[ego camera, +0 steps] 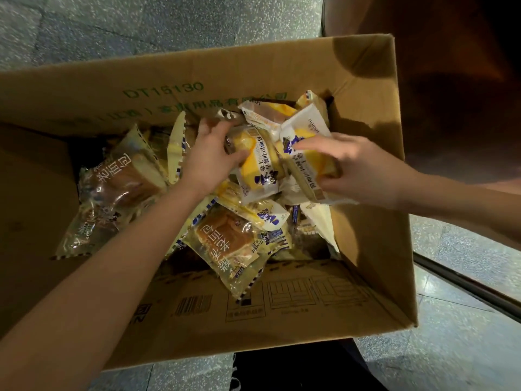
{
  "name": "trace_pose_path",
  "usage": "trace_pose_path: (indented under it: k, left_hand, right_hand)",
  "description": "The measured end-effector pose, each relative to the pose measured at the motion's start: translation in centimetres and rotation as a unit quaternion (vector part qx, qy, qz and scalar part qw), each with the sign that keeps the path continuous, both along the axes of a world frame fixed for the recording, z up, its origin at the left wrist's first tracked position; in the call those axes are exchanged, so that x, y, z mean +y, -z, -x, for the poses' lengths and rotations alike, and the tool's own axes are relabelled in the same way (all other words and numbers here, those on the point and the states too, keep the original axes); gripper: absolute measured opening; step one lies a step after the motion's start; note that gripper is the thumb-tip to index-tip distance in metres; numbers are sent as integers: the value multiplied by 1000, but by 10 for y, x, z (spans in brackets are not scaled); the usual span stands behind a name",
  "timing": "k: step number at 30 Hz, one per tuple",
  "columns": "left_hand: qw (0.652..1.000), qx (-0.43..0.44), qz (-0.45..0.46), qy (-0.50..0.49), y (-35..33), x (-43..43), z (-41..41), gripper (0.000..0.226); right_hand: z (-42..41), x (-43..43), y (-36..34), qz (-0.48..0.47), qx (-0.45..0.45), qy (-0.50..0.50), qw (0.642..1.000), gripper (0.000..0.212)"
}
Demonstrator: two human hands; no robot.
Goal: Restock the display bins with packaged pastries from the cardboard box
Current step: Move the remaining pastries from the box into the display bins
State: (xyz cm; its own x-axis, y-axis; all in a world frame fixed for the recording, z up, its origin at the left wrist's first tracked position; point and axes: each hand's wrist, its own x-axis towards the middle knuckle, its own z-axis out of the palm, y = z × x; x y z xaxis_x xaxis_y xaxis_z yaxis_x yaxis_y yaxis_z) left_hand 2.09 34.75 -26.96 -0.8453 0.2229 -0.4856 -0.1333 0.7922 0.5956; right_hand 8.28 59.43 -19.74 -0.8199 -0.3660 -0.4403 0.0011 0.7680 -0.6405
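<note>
Speckled grey floor [141, 29] surrounds an open cardboard box [375, 221], its flaps spread, with green print on the far flap [141, 88]. Left hand [208, 162]: inside the box, fingers and thumb curled round the left edge of a yellow-and-white packet [259, 170], gripping it. Right hand [358, 170]: also inside the box, fingers laid over the top and thumb beneath a second yellow-and-white packet [307, 162], pinching it along its right side. The two held packets touch, side by side, at the top of the heap towards the box's far right corner. More packets [270, 111] of the same kind lie behind and beneath them, tilted at mixed angles. Just right of the left forearm [112, 263] lies a clear brown-loaf packet [228, 244], white characters on its face, its lower end over the near flap [310, 311]. Another brown-loaf packet [118, 190] lies left of the left hand, towards the left side of the box. A dark brown mass [451, 80] stands beyond the box at upper right; what it is cannot be told. A dark strip [465, 280] crosses the floor to the right of the box
</note>
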Motion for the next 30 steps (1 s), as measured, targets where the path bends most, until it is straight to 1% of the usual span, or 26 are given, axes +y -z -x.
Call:
trace_pose_path:
  k: [3, 5, 6, 10, 13, 15, 18, 21, 23, 26, 28, 30]
  left_hand:
    - [992, -9, -73, -101, 5, 5, -12, 47]
    - [978, -24, -137, -156, 8, 4, -15, 43]
    - [973, -30, -154, -168, 8, 3, -18, 42]
    - [978, -13, -151, -142, 7, 7, -24, 42]
    - [977, -43, -171, -120, 5, 22, -34, 51]
    - [975, -55, -178, -122, 7, 30, -39, 56]
    - [968, -54, -179, -169, 8, 31, -37, 46]
    - [965, -54, -187, -177, -4, 22, -33, 41]
    - [966, -65, -192, -159, -18, 11, -36, 38]
    - [973, -65, -198, -104, -45, -7, -42, 37]
    - [973, -63, -207, -82, -73, -16, -42, 37]
    - [974, -57, -211, -62, -105, -25, -41, 37]
  right_hand:
    - [5, 3, -3, 86, -38, 67, 993, 64]
    - [7, 4, -6, 115, -59, 86, 988, 64]
    - [6, 3, -6, 121, -58, 88, 987, 64]
    - [0, 3, -2, 116, -25, 80, 990, 60]
    - [-4, 7, -2, 111, -13, 78, 991, 54]
    - [-6, 7, -3, 107, -7, 76, 991, 50]
    - [-10, 5, -6, 98, -20, 77, 992, 47]
    - [-12, 4, -18, 98, -54, 96, 989, 47]
    - [-14, 4, -29, 88, -75, 95, 989, 48]
    - [-17, -1, -50, 61, -74, 72, 993, 47]
    - [-17, -4, -71, 59, -78, 80, 992, 48]
    - [-15, -9, -94, 62, -53, 75, 994, 48]
